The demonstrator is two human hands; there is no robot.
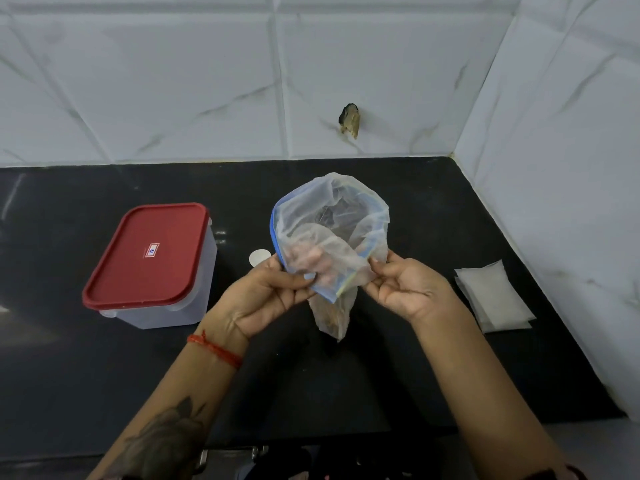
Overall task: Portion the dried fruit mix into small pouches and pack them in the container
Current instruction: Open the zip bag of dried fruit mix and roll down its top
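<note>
Opening the fruit bag over the middle of the desk.

I have the zip-top bag (329, 237) held up, my left hand (273, 292) pinching its near-left rim and my right hand (405, 285) pinching the near-right rim, fruit sagging low. I'd spread the mouth evenly, keeping it upright. The lidded container (152, 265) sits toward the left edge, empty pouches (491, 296) by the right edge.

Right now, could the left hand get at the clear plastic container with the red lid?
Probably yes, once it lets go: the left hand pinches the translucent blue-edged zip bag, but bare black countertop lies between it and the red-lidded container.
</note>
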